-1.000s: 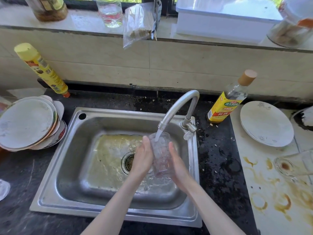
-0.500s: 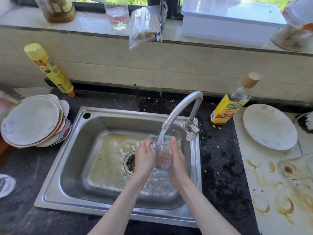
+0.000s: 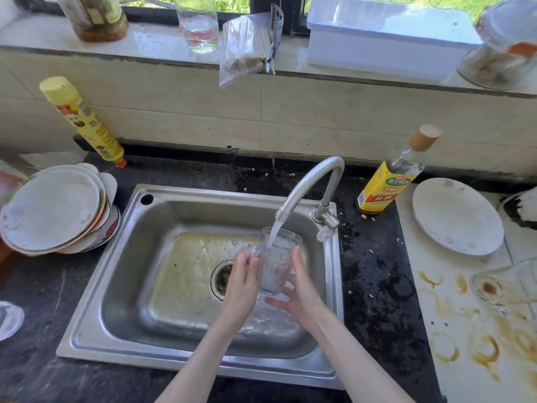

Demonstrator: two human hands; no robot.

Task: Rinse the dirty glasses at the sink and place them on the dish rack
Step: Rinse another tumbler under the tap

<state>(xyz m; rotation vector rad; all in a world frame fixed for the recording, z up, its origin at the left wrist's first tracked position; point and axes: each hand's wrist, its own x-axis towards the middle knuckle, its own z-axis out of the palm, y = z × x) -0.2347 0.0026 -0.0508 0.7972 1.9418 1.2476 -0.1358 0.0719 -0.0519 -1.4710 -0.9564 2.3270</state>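
Left hand [image 3: 242, 282]: fingers curled against the left wall of the glass [image 3: 276, 263], steadying it. Right hand [image 3: 302, 289]: fingers fairly straight, cupped against the right side and base.
Glass: upright between both hands, over the sink [image 3: 96, 286] basin, mouth directly under the tap [image 3: 308, 184] so the stream runs in, evidently to rinse it.
Second glass [image 3: 505, 283]: lying on the stained worktop [image 3: 453, 330], well right, brown residue inside.
Dish rack: not identifiable.
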